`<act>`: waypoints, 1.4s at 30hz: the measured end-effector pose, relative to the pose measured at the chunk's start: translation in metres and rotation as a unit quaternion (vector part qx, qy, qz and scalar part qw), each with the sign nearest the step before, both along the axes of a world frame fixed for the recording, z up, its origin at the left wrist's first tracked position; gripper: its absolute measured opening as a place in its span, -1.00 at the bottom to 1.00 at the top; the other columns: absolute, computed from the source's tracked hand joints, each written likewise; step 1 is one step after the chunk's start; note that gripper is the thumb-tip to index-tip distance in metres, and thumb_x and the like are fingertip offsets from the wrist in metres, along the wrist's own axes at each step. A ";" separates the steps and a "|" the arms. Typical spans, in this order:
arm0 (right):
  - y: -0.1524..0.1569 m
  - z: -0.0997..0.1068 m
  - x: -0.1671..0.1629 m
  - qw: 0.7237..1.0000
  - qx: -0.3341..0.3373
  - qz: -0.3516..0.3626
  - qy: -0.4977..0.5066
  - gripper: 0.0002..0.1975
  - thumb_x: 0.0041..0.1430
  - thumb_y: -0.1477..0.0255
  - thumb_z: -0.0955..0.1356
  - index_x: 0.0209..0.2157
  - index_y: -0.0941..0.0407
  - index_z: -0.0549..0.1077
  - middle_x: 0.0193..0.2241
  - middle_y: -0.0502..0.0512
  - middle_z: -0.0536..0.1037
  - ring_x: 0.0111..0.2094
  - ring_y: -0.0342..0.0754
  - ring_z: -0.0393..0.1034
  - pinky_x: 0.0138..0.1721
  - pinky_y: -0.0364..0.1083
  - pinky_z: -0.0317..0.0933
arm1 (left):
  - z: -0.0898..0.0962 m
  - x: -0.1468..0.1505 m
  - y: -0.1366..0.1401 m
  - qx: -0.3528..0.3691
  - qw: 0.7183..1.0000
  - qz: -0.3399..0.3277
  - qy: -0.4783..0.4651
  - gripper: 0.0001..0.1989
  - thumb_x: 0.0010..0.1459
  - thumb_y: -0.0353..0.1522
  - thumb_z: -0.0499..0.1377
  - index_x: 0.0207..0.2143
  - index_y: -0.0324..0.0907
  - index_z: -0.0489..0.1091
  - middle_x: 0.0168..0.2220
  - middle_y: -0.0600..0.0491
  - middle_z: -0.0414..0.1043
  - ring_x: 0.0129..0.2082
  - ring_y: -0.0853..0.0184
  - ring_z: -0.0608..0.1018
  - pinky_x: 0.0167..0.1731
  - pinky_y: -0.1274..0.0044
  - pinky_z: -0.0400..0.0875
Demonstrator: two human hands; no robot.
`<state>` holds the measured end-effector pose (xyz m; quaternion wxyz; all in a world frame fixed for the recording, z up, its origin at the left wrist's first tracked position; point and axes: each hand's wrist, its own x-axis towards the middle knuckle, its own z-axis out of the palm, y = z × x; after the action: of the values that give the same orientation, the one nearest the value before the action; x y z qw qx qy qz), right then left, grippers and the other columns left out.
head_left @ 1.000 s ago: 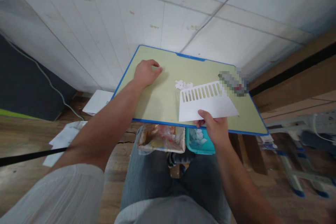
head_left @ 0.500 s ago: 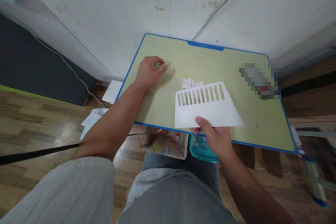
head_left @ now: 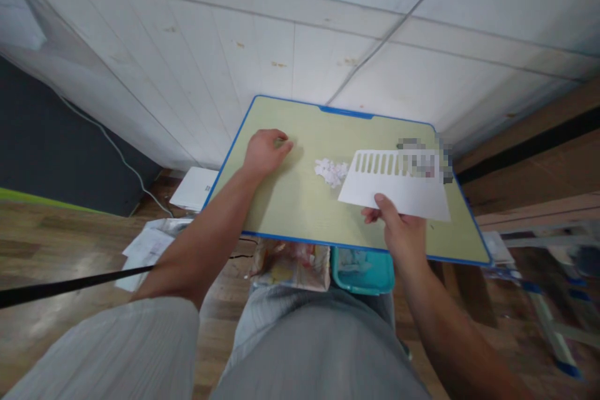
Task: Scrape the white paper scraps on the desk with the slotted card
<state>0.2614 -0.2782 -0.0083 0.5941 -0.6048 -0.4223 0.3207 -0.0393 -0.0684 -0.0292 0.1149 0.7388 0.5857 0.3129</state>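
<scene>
Held in my right hand [head_left: 403, 231] is a flat white panel [head_left: 394, 194] with a row of rounded slots along its far edge. My thumb lies on top and my fingers go underneath. The panel is tilted above the right part of the table. A small heap of white scraps [head_left: 331, 172] lies on the tabletop just left of it. My left hand [head_left: 266, 151] is at the table's left side, fingers loosely curled, with a gap between thumb and fingertips and nothing visible in it.
The pale yellow-green table [head_left: 290, 212] has a blue rim and stands by a white wall. A blurred-out object [head_left: 419, 159] lies at its right end, partly behind the panel. Below the near edge are a teal bin [head_left: 368, 278] and an open bag [head_left: 290, 269]. Papers [head_left: 145, 250] lie at left.
My right hand has carried the panel to the right, away from the scraps, which now show fully. The left hand keeps its loose curl. The view has tilted up a little.
</scene>
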 end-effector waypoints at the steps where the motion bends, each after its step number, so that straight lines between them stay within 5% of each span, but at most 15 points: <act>1: 0.011 0.001 0.003 1.000 0.001 -0.004 -0.006 -0.52 0.23 -0.04 0.64 -0.22 0.09 0.63 -0.48 0.13 0.74 -0.57 0.04 0.57 -0.47 0.01 0.52 | 0.000 0.000 0.000 0.000 1.000 -0.001 0.006 -0.69 0.41 -0.18 0.29 0.02 -0.10 0.76 0.14 -0.17 0.80 0.25 -0.10 0.71 0.39 0.13 0.53; 10: 0.084 0.001 -0.036 0.996 0.021 0.080 -0.038 -0.51 0.17 -0.09 0.55 -0.25 0.07 0.59 -0.42 0.19 0.76 -0.53 0.02 0.56 -0.50 -0.01 0.46 | 0.000 -0.002 0.003 -0.009 1.000 -0.001 0.006 -0.72 0.40 -0.18 0.29 -0.02 -0.06 0.76 0.13 -0.17 0.80 0.25 -0.14 0.73 0.38 0.09 0.56; 15: 0.069 0.003 -0.035 0.987 0.000 0.134 -0.084 -0.55 0.26 -0.08 0.53 -0.29 0.05 0.60 -0.48 0.14 0.72 -0.56 -0.01 0.50 -0.49 -0.01 0.47 | -0.001 -0.001 0.003 -0.011 1.000 -0.007 0.013 -0.67 0.41 -0.15 0.27 0.01 -0.09 0.76 0.14 -0.19 0.80 0.25 -0.14 0.72 0.39 0.10 0.54; 25: 0.080 -0.007 -0.043 0.991 -0.001 0.106 -0.083 -0.46 0.28 -0.18 0.51 -0.28 0.05 0.61 -0.43 0.17 0.75 -0.54 0.01 0.54 -0.41 0.02 0.51 | 0.003 -0.001 0.003 -0.020 1.000 -0.006 0.008 -0.67 0.40 -0.16 0.27 -0.01 -0.09 0.76 0.14 -0.19 0.80 0.24 -0.14 0.71 0.37 0.09 0.53; 33: 0.057 0.003 -0.030 0.996 0.012 0.071 -0.059 -0.51 0.28 -0.11 0.55 -0.33 0.04 0.60 -0.48 0.15 0.73 -0.56 0.03 0.54 -0.45 0.03 0.52 | 0.007 0.001 0.002 -0.021 1.000 -0.002 0.002 -0.72 0.41 -0.17 0.28 -0.03 -0.04 0.76 0.12 -0.11 0.80 0.24 -0.11 0.69 0.36 0.10 0.52; 42: 0.023 -0.009 -0.024 0.991 -0.023 0.068 -0.112 -0.45 0.37 -0.14 0.53 -0.47 0.00 0.58 -0.51 0.11 0.70 -0.50 0.08 0.60 -0.29 0.09 0.58 | 0.008 0.003 0.007 -0.013 1.000 0.011 -0.004 -0.72 0.40 -0.20 0.28 -0.05 -0.11 0.75 0.08 -0.17 0.79 0.21 -0.13 0.69 0.32 0.11 0.51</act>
<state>0.2375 -0.2549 -0.0175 0.5056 -0.6203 -0.5191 0.3002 -0.0361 -0.0616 -0.0211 0.1231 0.7298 0.5971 0.3093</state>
